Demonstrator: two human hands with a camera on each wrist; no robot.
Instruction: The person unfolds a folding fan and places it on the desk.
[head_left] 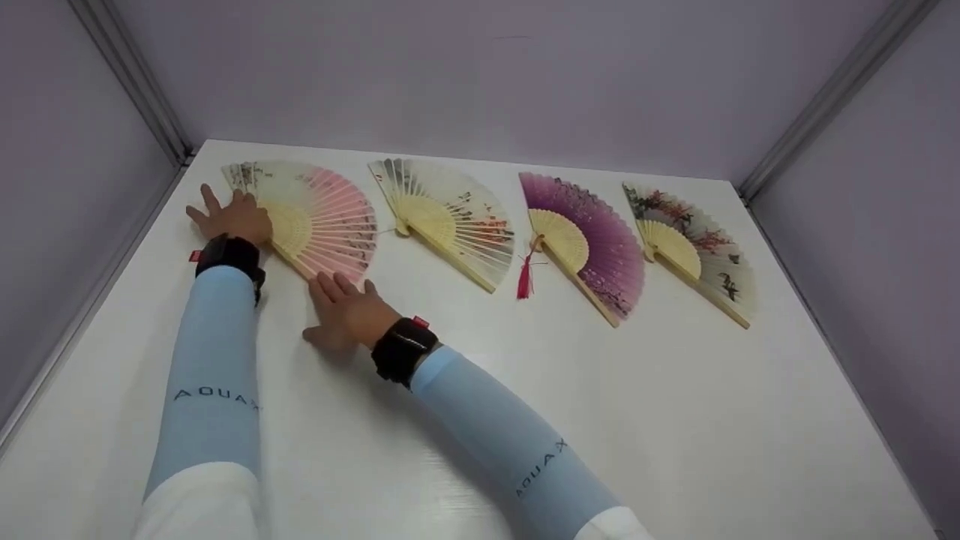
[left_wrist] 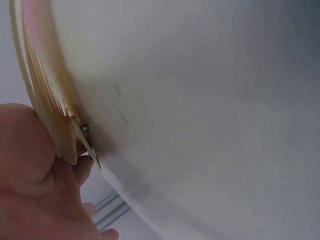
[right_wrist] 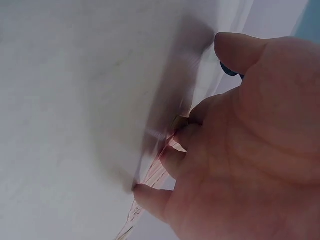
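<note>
White tabletop: your left hand and right hand, fingers flat and extended, touch the pink folding fan; both sleeves read "AQUA X".

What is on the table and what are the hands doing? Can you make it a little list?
Table: white, four open folding fans in a row
Fans: pink fan, cream fan, purple fan with red tassel, flowered fan
Left hand: touches the pink fan's pivot end
Right hand: fingertips at its lower edge
</note>
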